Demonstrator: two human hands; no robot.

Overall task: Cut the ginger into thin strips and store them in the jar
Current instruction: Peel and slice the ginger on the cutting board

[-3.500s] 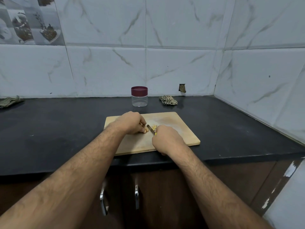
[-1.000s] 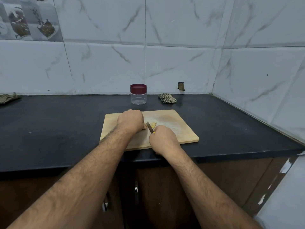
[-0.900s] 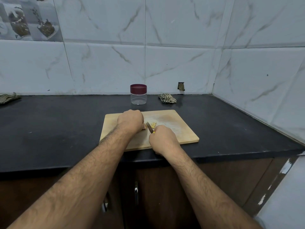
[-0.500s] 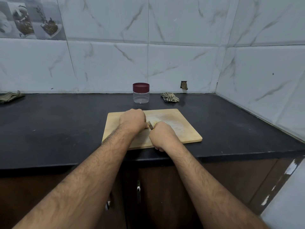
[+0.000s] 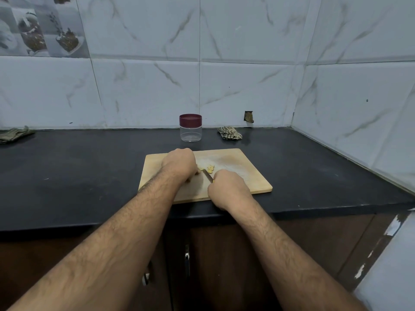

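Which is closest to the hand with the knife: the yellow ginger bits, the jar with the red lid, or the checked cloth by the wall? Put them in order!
From the right hand:
1. Ginger bits, just beyond it on the board.
2. Jar, behind the board.
3. Checked cloth, back right; roughly tied with the jar.

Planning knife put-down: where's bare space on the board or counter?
Free: the cutting board's right half, and counter left of it. Crowded: board centre, with left hand, knife, right hand and ginger pieces.

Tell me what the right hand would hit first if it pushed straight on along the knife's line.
The right hand grips the knife, whose blade points up-left at the left hand holding ginger. It would likely meet that ginger and those fingers first, though the hand hides the contact.
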